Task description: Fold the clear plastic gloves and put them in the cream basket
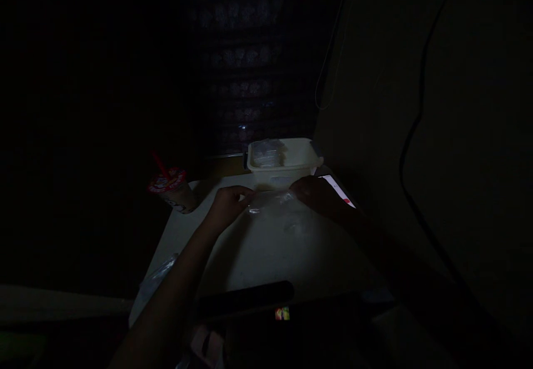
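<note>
Between my two hands stretches a clear plastic bag (272, 198), held above a white table (258, 258). My left hand (231, 205) pinches its left edge between thumb and fingers. At its right edge my right hand (314, 194) is closed on the plastic; the fingers are dark and partly hidden. Just beyond the hands stands a white plastic bin (287, 168) with clear plastic packets (266, 152) in its left part. A lit phone screen (338, 190) shows behind my right hand.
A cup (181, 197) with a red lid and straw stands at the table's left edge. More clear plastic (160, 274) lies by my left forearm. A dark long object (245, 298) lies at the near edge. A cable (420, 108) hangs on the right.
</note>
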